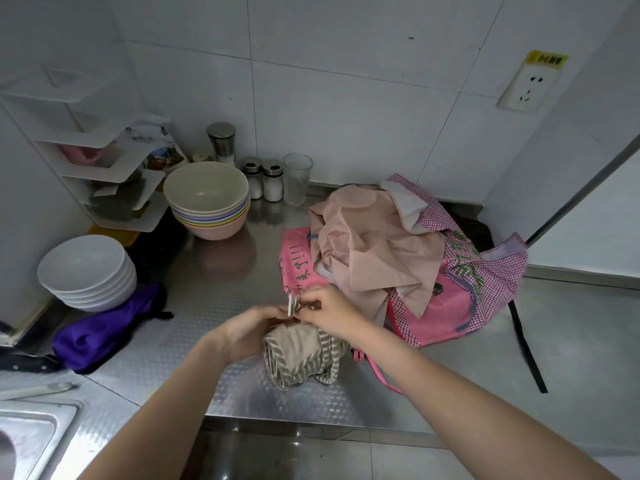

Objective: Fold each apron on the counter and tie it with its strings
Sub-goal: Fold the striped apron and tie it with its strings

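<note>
Both arms reach forward, left hand [251, 329] and right hand [329, 311] meeting, fingers curled.

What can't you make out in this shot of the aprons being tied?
All in the head view:
- Knot on the striped apron bundle: the left hand and right hand cover it, so tied or not is unclear.
- Number of aprons in the pile: the layers overlap.
- Yellow label over the wall socket: print too small.
- Sink: cut by the frame edge.
</note>
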Motion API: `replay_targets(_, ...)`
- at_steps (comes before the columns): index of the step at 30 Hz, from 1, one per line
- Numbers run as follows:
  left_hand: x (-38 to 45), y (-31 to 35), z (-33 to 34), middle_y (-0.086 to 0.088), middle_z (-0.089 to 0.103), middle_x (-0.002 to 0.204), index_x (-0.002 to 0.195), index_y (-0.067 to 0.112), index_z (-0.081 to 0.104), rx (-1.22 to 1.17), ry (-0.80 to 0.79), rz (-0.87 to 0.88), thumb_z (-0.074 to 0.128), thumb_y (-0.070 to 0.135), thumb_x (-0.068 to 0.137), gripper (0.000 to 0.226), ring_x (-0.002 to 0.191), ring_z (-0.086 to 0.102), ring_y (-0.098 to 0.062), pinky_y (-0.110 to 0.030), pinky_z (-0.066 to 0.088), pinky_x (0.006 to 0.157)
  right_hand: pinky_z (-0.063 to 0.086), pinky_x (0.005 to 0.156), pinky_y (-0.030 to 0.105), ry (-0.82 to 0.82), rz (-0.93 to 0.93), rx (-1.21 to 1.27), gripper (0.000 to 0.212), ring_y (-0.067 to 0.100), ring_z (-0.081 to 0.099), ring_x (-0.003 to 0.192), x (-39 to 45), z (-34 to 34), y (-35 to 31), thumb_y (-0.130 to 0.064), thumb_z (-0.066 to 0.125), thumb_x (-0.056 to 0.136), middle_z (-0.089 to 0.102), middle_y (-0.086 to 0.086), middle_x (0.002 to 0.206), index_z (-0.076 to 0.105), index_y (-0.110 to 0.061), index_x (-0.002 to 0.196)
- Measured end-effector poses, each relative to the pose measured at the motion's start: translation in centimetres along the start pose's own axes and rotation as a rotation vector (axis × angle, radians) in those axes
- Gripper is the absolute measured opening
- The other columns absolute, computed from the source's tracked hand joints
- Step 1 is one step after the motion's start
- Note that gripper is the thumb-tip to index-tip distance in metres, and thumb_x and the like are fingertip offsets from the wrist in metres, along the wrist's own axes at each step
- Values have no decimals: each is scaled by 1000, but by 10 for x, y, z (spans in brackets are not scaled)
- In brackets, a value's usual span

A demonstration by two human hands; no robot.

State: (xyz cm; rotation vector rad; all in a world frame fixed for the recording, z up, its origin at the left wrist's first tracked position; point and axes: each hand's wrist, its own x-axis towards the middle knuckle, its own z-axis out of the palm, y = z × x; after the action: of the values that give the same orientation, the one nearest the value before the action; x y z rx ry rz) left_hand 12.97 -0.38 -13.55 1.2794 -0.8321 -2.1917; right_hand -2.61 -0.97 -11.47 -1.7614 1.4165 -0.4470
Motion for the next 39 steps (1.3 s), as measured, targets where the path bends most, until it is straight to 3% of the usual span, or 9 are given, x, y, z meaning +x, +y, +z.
replay_targets(3,4,1,-3,-7,60,70,79,7,61,-85,20,-40,49,18,74,17,62,56,-18,-29,43,62,39,89,21,37,-3,-32,22,6,51,95,0,2,1,-14,65,84,60,2,114,71,-7,105)
replay_targets(10,34,7,1,-11,52,62,65,7,53,378,418,92,46,-8,88,29,46,53,-10,-20,40,48,39,99,30,-71,-35,-108,20,5,52,103,-3,6,-2,-14,61,87,50,-13,107,72,-6,103)
replay_targets(13,42,20,3,-21,63,88,82,4,59,822,559,121,45,5,91,17,86,63,-25,-29,45,69,26,81,-2,-73,-117,-191,20,10,50,111,-5,5,-2,-16,59,90,51,-8,121,71,-5,102)
replay_targets(19,49,21,1,-21,63,113,108,5,59,999,673,53,47,24,93,27,104,61,-34,-35,47,83,20,78,-7,-41,-170,-40,15,7,48,108,-9,2,4,-5,60,88,48,6,125,71,5,89)
replay_targets(22,51,22,-5,-19,66,107,105,7,61,942,716,0,45,24,93,26,96,65,-34,-39,53,84,26,78,-2,-113,-174,-23,14,-17,45,89,-12,0,8,-5,59,88,49,-2,115,72,0,92)
replay_targets(25,51,21,-13,-17,67,104,106,4,62,917,764,-14,46,25,94,29,96,66,-31,-35,52,81,32,86,4,-186,-204,-31,16,0,51,99,-15,0,13,-4,59,88,54,-5,108,74,-3,95)
replay_targets(29,53,13,-25,-4,64,61,77,-1,61,787,796,-26,45,13,95,28,30,53,-1,-17,46,37,41,99,31,-213,-232,-87,17,13,60,105,-16,3,26,-11,62,83,68,-2,109,75,-6,93)
replay_targets(35,49,23,-1,-8,64,58,72,8,53,-47,480,47,35,24,100,37,43,61,-15,-25,49,51,47,87,21,-98,61,531,23,7,66,78,-8,-6,24,-12,53,94,71,-6,71,69,-17,77)
replay_targets(39,34,24,8,-6,61,53,73,5,55,-15,292,-7,38,10,98,31,42,59,-12,-20,49,46,49,76,15,36,132,588,33,9,63,69,1,1,11,-17,43,99,69,4,70,65,-16,75)
